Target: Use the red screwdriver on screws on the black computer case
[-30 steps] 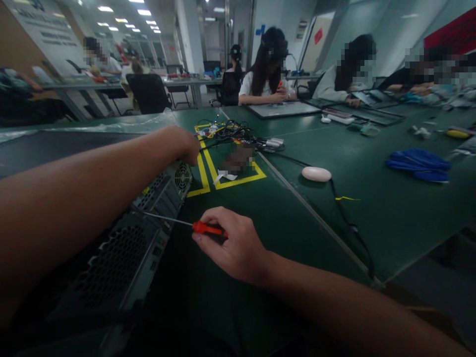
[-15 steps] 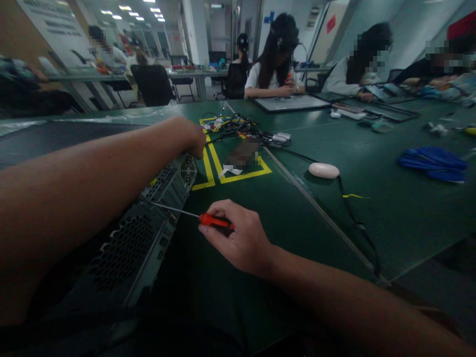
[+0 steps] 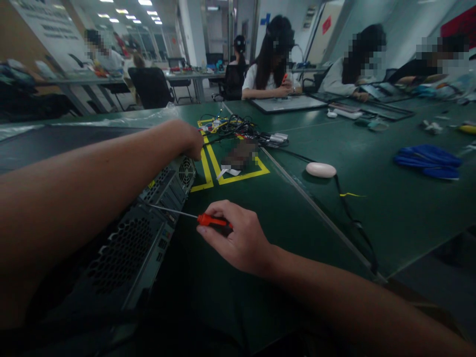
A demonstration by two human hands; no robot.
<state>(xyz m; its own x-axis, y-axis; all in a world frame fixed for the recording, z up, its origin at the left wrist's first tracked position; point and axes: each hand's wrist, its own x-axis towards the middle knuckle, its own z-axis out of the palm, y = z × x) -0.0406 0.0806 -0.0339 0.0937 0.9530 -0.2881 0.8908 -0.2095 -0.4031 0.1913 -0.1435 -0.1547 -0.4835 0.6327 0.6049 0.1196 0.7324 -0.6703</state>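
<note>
My right hand (image 3: pixel 238 235) is closed round the orange and black handle of a screwdriver (image 3: pixel 213 220). Its long thin shaft points left and reaches the back panel of a computer case (image 3: pixel 130 248); the exact spot where the tip sits is hard to make out. The case lies on the left of the green table, showing a honeycomb vent, ports and a round fan grille (image 3: pixel 186 170). Across the top of the case stretches my left arm, with my left hand (image 3: pixel 193 141) at its far end by the grille. The fingers of that hand are hidden.
Bundled cables (image 3: pixel 238 126) and a blurred dark object (image 3: pixel 240 154) lie by yellow tape marks (image 3: pixel 243 177). A pale oval thing (image 3: pixel 321 170) rests near a black cord (image 3: pixel 349 210). Blue cloth (image 3: pixel 427 161) is at right. Across the table, people work beside flat panels (image 3: pixel 288 102).
The whole view has shifted slightly. Both hands, the screwdriver and the computer case keep nearly the same positions relative to each other.
</note>
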